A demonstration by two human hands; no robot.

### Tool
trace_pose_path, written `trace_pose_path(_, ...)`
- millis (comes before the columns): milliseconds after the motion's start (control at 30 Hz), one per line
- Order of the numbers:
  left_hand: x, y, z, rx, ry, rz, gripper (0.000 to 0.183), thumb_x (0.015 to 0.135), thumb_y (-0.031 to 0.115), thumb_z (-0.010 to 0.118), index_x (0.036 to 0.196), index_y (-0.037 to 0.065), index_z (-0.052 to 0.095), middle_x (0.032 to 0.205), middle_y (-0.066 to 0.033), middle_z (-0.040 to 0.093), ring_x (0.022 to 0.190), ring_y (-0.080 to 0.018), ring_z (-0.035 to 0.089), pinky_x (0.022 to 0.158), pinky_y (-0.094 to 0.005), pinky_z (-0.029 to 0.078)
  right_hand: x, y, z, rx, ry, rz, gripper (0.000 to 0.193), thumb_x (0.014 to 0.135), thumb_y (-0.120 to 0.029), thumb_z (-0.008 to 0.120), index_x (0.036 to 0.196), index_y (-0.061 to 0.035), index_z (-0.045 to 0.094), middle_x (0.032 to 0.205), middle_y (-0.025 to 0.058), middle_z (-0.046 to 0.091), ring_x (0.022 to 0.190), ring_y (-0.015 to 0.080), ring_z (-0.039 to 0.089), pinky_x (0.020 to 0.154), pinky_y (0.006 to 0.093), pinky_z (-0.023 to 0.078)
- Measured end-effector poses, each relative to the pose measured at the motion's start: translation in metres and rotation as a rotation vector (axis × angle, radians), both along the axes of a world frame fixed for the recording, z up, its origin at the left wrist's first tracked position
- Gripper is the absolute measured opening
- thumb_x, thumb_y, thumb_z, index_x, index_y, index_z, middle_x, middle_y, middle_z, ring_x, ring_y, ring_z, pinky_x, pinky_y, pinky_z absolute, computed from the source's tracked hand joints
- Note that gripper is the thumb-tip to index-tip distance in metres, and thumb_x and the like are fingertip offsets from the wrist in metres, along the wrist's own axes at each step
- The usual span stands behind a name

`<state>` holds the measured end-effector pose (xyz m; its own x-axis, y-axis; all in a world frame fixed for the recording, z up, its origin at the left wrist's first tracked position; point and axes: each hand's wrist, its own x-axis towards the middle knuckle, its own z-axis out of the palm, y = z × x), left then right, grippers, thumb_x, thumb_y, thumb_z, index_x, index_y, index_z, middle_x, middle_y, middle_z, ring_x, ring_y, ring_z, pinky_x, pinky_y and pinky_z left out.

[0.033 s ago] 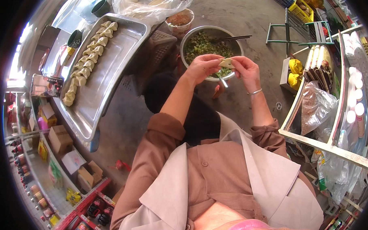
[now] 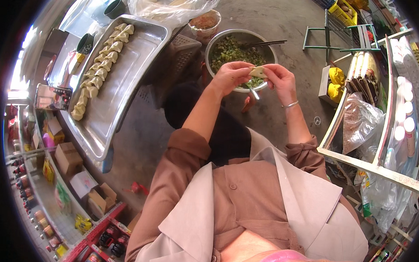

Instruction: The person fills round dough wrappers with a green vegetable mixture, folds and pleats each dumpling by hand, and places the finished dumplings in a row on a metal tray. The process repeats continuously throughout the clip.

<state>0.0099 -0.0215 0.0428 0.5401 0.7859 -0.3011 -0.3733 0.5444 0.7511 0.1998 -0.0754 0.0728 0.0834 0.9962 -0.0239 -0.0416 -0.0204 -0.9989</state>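
Between the fingertips of my left hand (image 2: 231,77) and my right hand (image 2: 281,82) is a small pale dumpling (image 2: 257,71), pinched from both sides. It is held above the near edge of a metal bowl (image 2: 273,54). Chopped green filling (image 2: 226,53) lies in the bowl, and dark chopsticks (image 2: 270,42) lean out over its right rim. A spoon handle (image 2: 254,93) sticks out below my hands. To the left, a large metal tray (image 2: 123,88) carries a row of finished dumplings (image 2: 102,72) along its far-left side.
A clear plastic bag (image 2: 172,7) with pale rounds and a tub of reddish food (image 2: 205,23) stand beyond the tray. At right are a green-framed folding stool (image 2: 342,38) and a shelf rack (image 2: 374,169). Cardboard boxes (image 2: 69,158) and shelved bottles line the lower left.
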Motion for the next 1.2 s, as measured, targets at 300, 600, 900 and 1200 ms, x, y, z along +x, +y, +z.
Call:
trace_pose_path(300,0.000,0.002,-0.006,0.176,0.067,0.022,0.018,0.086,0.009,0.066,0.100,-0.002,0.069,0.088,-0.0072,0.068,0.069,-0.0109,0.061,0.062,-0.0217,0.048,-0.003,0.002,0.006,-0.041,-0.034,0.010,0.013,0.091,-0.011,0.066,0.102,-0.0022,0.068,0.071,-0.0004,0.063,0.055,0.0026,0.049,0.047,0.0165,0.034)
trace_pose_path(600,0.005,-0.001,-0.007,0.157,-0.356,-0.052,0.059,0.090,0.020,0.063,0.141,0.001,0.042,0.121,-0.0096,0.060,0.113,-0.0180,0.056,0.090,-0.0316,0.049,-0.012,0.003,0.010,-0.017,0.156,-0.064,0.012,0.092,-0.012,0.066,0.101,-0.0044,0.069,0.071,-0.0003,0.063,0.053,0.0026,0.048,0.047,0.0165,0.034)
trace_pose_path(900,0.009,-0.008,-0.007,0.380,-0.121,-0.117,0.068,0.093,0.034,0.063,0.146,0.000,0.035,0.128,-0.0097,0.057,0.113,-0.0156,0.056,0.099,-0.0298,0.043,-0.027,0.002,0.003,-0.022,0.225,-0.034,0.013,0.093,-0.011,0.065,0.100,-0.0020,0.068,0.074,-0.0003,0.063,0.054,0.0033,0.048,0.048,0.0170,0.034)
trace_pose_path(1200,0.028,0.003,-0.050,0.836,0.447,0.153,0.041,0.101,0.035,0.044,0.100,0.002,0.068,0.090,-0.0127,0.069,0.083,-0.0205,0.066,0.071,-0.0345,0.053,-0.022,0.008,-0.018,-0.031,-0.169,-0.041,0.017,0.095,-0.021,0.062,0.096,-0.0055,0.069,0.067,-0.0060,0.053,0.056,0.0029,0.042,0.048,0.0193,0.030)
